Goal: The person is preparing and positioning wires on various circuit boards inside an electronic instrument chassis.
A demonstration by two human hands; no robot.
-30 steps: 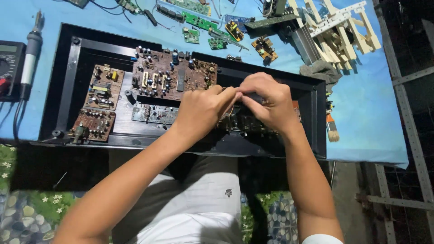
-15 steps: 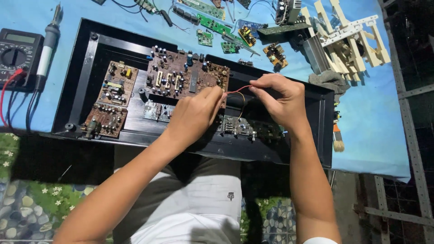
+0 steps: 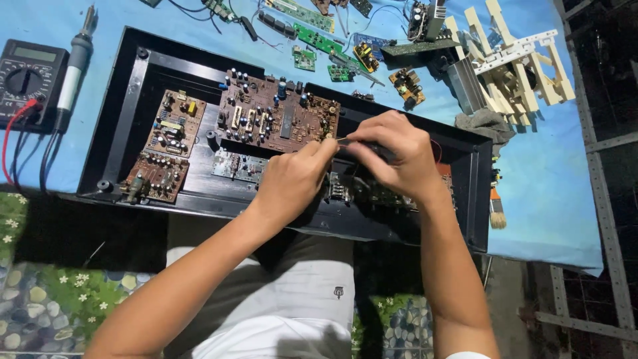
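A black open chassis [image 3: 126, 113] lies on a blue cloth and holds several brown circuit boards; the largest board [image 3: 276, 116] is in the middle. My left hand [image 3: 292, 178] and my right hand [image 3: 393, 158] meet above the chassis, just right of that board. Both pinch a thin wire [image 3: 342, 139] between their fingertips. A bit of red wire [image 3: 436, 150] shows behind my right hand. Two smaller boards [image 3: 174, 123] [image 3: 154, 176] sit at the left of the chassis. My hands hide the parts beneath them.
A black multimeter [image 3: 26, 73] with red and black leads and a soldering iron [image 3: 76, 50] lie at the left. Green boards [image 3: 312, 36], a pale wooden frame [image 3: 515, 60], a grey rag [image 3: 488, 123] and a small brush [image 3: 497, 207] lie behind and right.
My hands have drawn closer together and a little toward the large board. The red wire that stretched between them is now mostly hidden. The view has shifted slightly.
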